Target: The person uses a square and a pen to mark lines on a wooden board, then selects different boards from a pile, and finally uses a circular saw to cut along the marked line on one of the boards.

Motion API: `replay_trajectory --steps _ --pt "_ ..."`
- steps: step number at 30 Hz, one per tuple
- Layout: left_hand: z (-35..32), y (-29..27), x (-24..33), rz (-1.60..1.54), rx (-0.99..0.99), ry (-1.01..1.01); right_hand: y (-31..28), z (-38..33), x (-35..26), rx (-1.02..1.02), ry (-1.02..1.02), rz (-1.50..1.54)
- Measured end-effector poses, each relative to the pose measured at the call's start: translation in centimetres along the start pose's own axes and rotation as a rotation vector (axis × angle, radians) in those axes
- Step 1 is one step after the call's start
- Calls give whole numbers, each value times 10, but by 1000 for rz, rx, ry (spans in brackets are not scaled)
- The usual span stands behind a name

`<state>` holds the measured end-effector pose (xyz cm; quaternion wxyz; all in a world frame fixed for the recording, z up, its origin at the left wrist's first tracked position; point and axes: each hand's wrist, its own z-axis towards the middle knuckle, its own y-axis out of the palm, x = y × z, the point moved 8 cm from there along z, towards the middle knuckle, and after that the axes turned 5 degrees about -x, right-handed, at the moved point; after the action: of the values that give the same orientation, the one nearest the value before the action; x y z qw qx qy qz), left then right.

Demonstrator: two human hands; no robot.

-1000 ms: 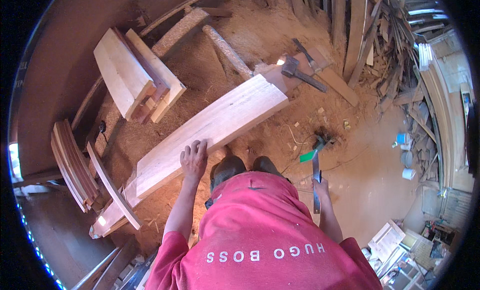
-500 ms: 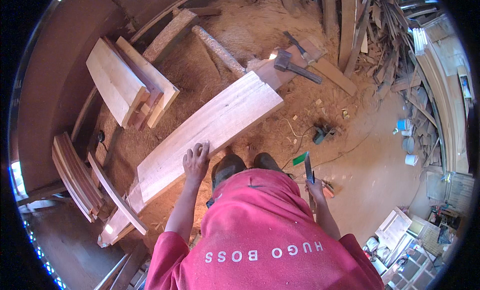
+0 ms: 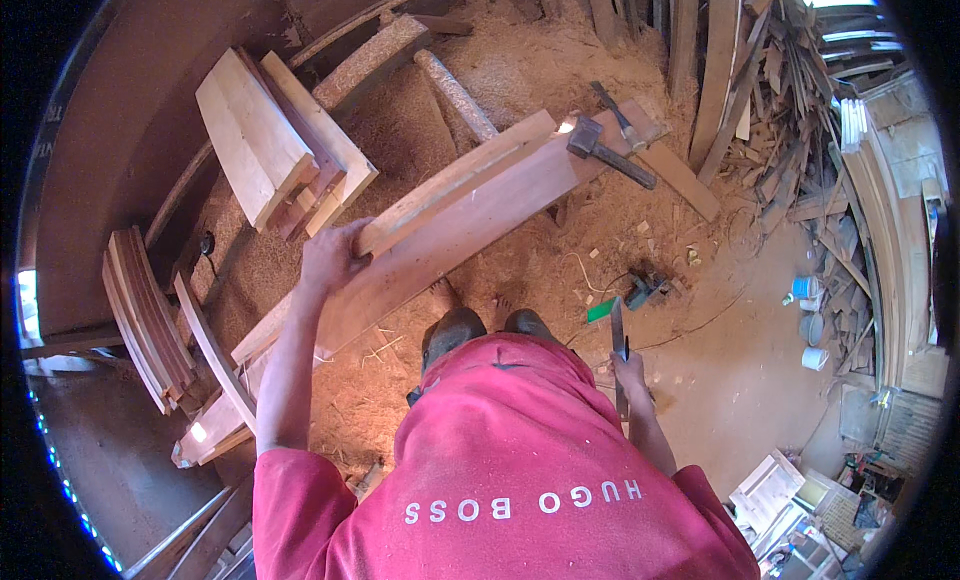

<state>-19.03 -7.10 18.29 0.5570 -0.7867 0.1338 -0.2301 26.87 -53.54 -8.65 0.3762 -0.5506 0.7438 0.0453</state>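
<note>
A long pale wooden board [image 3: 470,170] stands tilted up on its long edge, on a reddish plank [image 3: 490,215] that serves as a bench. My left hand [image 3: 333,258] is closed over the board's upper edge, its fingers partly hidden behind the wood. Low at my right side, my right hand [image 3: 630,370] grips a try square [image 3: 617,330] with a green stock and a dark blade. A dark pen [image 3: 626,348] sticks up from the same hand. At the plank's far end lie a dark-headed mallet [image 3: 610,160] and a chisel [image 3: 618,115].
Thick boards [image 3: 260,140] are stacked beyond the bench at left, with curved strips [image 3: 150,320] nearer. A dark power tool [image 3: 648,285] with a cord sits on the dusty floor. Scrap wood [image 3: 780,130] and small buckets [image 3: 812,328] stand to the right.
The board lay flat with my left hand on top; now it is tipped up on edge, away from me. My left hand has moved left and farther out to its edge. The right keeps its hold.
</note>
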Motion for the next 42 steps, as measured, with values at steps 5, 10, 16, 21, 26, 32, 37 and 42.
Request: replay_trajectory --steps 5,10,16,21,26,32,37,42 --pt "28 -10 17 -56 -91 80 2 8 -5 -21 -57 -60" --pt "33 24 22 -106 -184 61 7 7 -8 -53 -60 -35" --pt "34 52 -9 -39 -66 -95 5 39 22 -133 -26 -175" --pt "39 28 28 -72 236 -210 -28 80 38 -142 -185 -484" --pt "9 52 2 -39 324 -319 -10 102 8 -223 -187 -654" --pt "1 51 24 -41 461 -285 4 103 -58 -247 -213 -719" --pt "-10 47 33 -30 519 -304 18 108 -80 -279 -240 -770" --pt "-9 47 34 18 499 -307 29 110 -91 -296 -261 -796"
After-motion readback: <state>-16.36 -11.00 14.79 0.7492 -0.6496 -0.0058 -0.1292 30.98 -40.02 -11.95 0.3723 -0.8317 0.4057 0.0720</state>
